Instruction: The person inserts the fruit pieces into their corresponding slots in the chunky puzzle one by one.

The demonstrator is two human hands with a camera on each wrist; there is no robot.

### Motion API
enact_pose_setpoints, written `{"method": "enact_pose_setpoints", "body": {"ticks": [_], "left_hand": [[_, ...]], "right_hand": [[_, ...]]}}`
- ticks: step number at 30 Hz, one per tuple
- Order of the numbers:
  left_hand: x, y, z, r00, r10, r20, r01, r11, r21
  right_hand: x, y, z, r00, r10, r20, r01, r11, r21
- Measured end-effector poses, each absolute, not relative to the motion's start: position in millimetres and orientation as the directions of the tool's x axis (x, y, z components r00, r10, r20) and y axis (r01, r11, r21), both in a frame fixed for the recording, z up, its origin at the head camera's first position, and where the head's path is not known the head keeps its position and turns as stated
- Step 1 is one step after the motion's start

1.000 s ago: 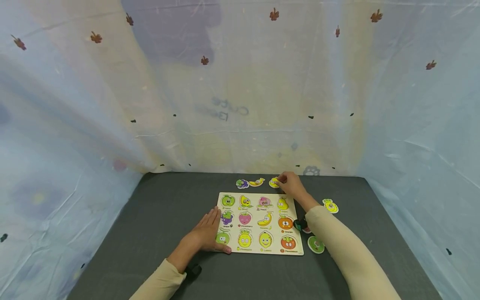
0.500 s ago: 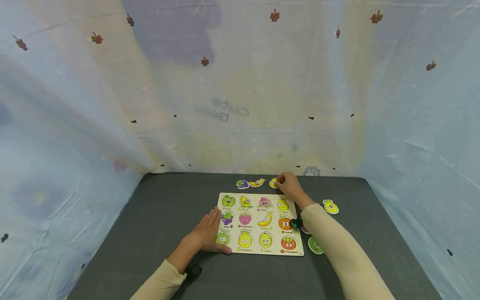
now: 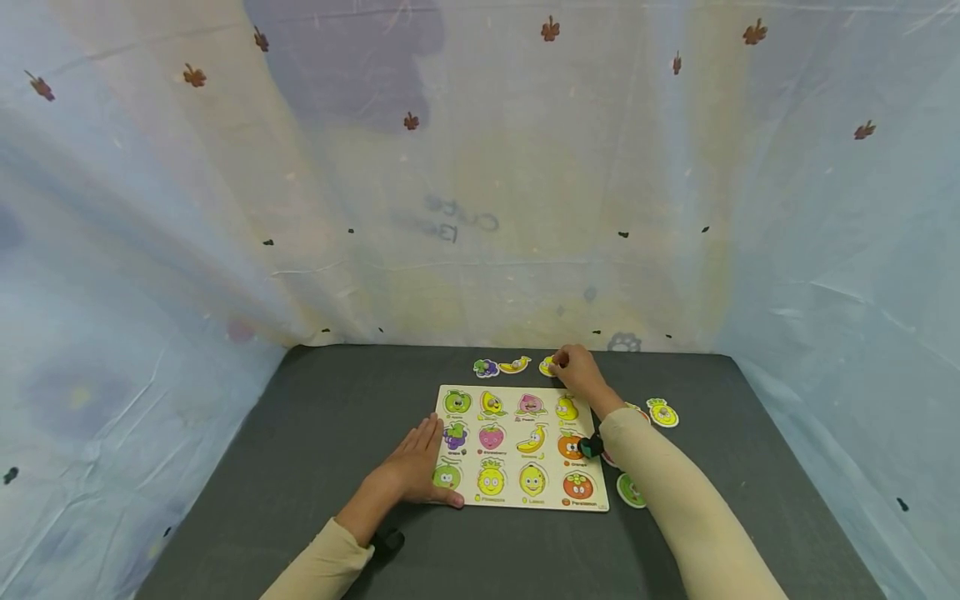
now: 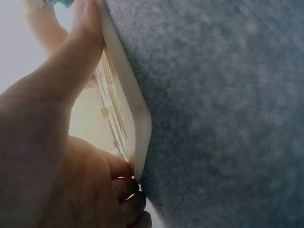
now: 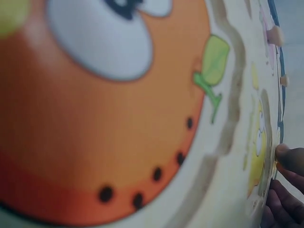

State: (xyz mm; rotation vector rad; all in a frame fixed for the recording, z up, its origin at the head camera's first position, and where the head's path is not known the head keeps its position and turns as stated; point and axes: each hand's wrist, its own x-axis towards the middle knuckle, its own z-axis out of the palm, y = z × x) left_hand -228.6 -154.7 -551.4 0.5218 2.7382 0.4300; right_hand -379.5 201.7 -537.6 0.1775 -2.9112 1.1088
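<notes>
My left hand (image 3: pixel 408 465) lies with straight fingers along the left edge of a fruit puzzle board (image 3: pixel 512 500), its thumb at the near corner. In the left wrist view the thumb (image 4: pixel 83 42) runs over the board's pale rim (image 4: pixel 126 102). Beyond the far edge, my right hand (image 3: pixel 579 372) pinches a yellow fruit puzzle piece (image 3: pixel 547 366) lying on the table. The right wrist view shows thumb and forefinger (image 5: pixel 290 159) together behind the board, the piece mostly hidden there. Close by are a grape piece (image 3: pixel 486 368) and a banana piece (image 3: pixel 514 365).
Right of the board lie a pineapple piece (image 3: pixel 663 413) and a round green piece (image 3: pixel 632 490). Other pieces are partly covered by the right sleeve (image 3: pixel 660 475). A pale patterned curtain (image 3: pixel 480 208) rises behind the dark table (image 3: pixel 360 375).
My right wrist and forearm have shifted slightly left while the fingers stay at the yellow piece. The left hand and board hold still.
</notes>
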Motion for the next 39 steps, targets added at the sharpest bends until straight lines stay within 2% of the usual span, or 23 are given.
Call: {"method": "enact_pose_setpoints", "body": {"ticks": [20, 39], "left_hand": [[-232.3, -155.0, -558.9, -0.884, 0.400, -0.240, 0.311, 0.889, 0.335], [-221.7, -149.5, -533.9, -0.878, 0.384, -0.286, 0.285, 0.899, 0.332]], "right_hand": [[-369.8, 204.3, -533.8, -0.986, -0.148, 0.081, -0.165, 0.745, -0.647], [-356.3, 209.6, -522.6, -0.985, -0.135, 0.103, -0.169, 0.713, -0.680]]}}
